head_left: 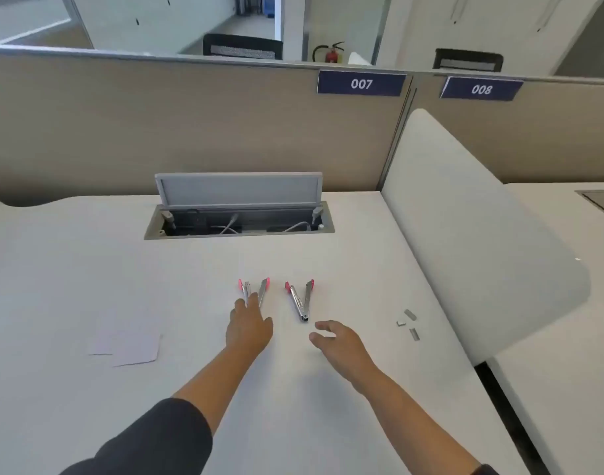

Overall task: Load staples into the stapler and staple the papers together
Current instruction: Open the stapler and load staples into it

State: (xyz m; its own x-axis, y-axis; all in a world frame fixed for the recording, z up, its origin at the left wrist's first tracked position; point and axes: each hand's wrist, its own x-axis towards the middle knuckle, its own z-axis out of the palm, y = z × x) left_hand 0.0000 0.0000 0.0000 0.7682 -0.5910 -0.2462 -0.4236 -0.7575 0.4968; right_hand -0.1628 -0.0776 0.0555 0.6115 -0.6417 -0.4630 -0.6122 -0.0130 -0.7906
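Left hand at frame centre, fingers spread loosely, fingertips touching the hinge end of the left stapler; no closed grip visible. Right hand just right of centre, open and curled wide, holding nothing, near the right stapler but apart from it. Both staplers lie splayed open in a V on the desk, pink tips toward the top of the frame. Staple strips, three short pieces, lie loose at right of centre. Papers lie flat at left of centre, untouched.

Step, by my reading: reaching for a stapler; loading not begun. Next calls for steadying one open stapler, then pinching a strip from the right and laying it in the channel.
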